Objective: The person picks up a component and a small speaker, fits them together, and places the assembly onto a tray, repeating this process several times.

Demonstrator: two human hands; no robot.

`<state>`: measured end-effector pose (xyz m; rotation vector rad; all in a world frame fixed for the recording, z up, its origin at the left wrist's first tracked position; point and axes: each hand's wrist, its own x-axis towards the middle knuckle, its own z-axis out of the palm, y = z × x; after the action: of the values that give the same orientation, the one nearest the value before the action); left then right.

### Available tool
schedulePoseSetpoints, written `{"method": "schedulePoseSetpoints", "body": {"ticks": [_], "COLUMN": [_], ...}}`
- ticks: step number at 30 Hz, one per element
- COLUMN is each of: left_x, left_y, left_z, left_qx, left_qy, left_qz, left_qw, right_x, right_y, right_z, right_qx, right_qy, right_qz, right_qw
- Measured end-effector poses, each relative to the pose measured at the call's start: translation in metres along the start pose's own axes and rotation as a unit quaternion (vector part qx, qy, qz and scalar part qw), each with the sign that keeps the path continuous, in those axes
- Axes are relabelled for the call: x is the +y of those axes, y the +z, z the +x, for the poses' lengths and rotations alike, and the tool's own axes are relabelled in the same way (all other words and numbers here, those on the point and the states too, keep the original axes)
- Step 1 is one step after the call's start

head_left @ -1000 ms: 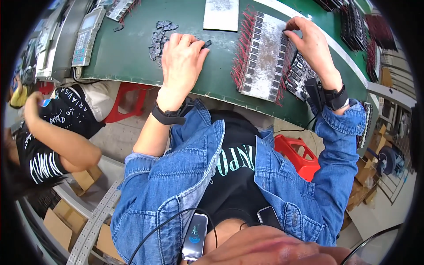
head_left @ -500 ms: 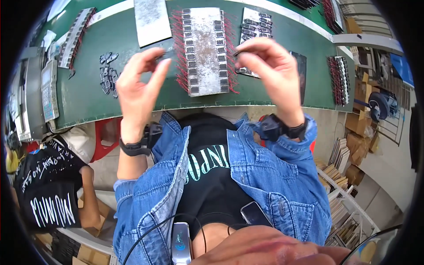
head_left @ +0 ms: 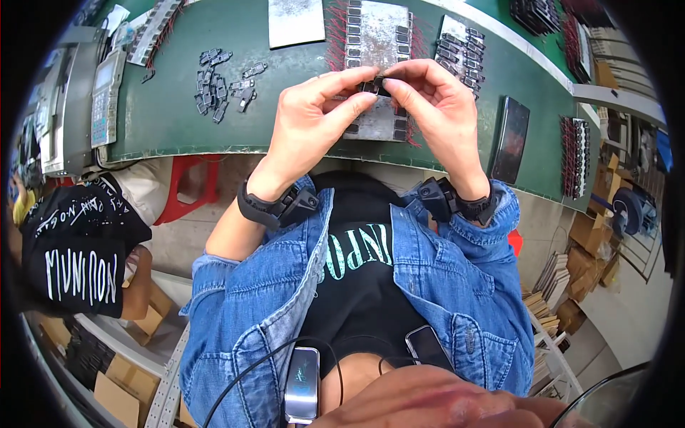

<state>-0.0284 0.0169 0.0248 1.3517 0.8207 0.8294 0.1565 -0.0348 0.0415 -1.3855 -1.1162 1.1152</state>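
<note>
The person's left hand [head_left: 314, 118] and right hand [head_left: 435, 110] meet above the near edge of the green bench [head_left: 171, 114], each grip pinching one end of a small dark part [head_left: 376, 86] held between them. Behind it lies a grey tray [head_left: 378, 43] lined with similar parts. Farther left, loose dark parts [head_left: 221, 85] lie scattered.

A small dark rectangular component [head_left: 374, 85] sits pinched level between both hands' fingertips, raised above the grey metal tray [head_left: 378, 43].
</note>
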Motion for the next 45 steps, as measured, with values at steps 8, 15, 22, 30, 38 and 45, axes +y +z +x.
{"method": "schedulePoseSetpoints", "body": {"ticks": [8,15,22,30,38,45], "left_x": [-0.004,-0.003,0.0,0.004,0.024,0.028], "left_y": [0.006,0.004,0.001,0.004,0.008,-0.017], "left_z": [-0.003,-0.006,-0.005,-0.002,-0.014,-0.018], "left_qx": [0.021,-0.01,-0.053,-0.065,-0.03,0.052], "left_qy": [0.031,0.017,0.01,-0.008,0.086,0.062], "left_qz": [0.053,0.044,0.046,0.025,0.162,0.073], "left_qw": [0.998,0.999,0.997,0.998,0.983,0.994], "right_x": [-0.011,-0.006,0.0,-0.002,-0.014,0.018], "right_y": [0.007,-0.005,-0.022,-0.021,-0.03,-0.138], "right_z": [-0.007,-0.005,0.007,0.009,0.009,0.115], "right_qx": [0.02,-0.028,-0.157,-0.172,-0.133,0.033], "right_qy": [-0.017,-0.026,0.074,0.041,-0.048,-0.062], "right_qz": [-0.01,-0.046,0.059,-0.013,-0.222,-0.364], "right_qw": [1.0,0.998,0.983,0.984,0.965,0.929]}}
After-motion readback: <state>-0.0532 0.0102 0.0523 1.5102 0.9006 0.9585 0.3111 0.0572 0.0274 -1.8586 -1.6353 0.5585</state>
